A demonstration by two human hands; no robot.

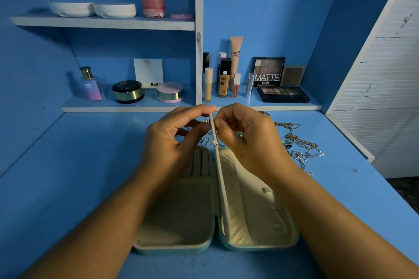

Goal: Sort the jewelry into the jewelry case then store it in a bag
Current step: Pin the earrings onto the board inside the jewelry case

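**Blue desk, case open, both hands on the flap**

Blue desk (68, 188) fills the lower frame, with shelves (136, 107) of cosmetics (281, 94) across the back. At lower centre the case (172, 248) lies opened flat, both cream-lined halves facing up. No jewelry can be seen in them, though the arms hide part of the lining.

Between the halves a thin flap (221, 179) stands on edge. The left hand (172, 140) and right hand (247, 138) meet at its far end, each with fingers curled, pinching the flap between thumb and fingertips. Neither holds anything else.

The jewelry (299, 142) is a loose heap of chains at centre right, on the desk just beyond the case, partly hidden behind the hands. A ring (286, 142) sits among the chains. No bag is in view.

Likely trouble from here:
- The chains look tangled, so lifting one may drag the others along or knot them tighter.
- The heap lies near the desk's right edge, and a careless pull could send small pieces over it.
- If the flap slips from the pinch, it may drop onto one half and cover the slots.
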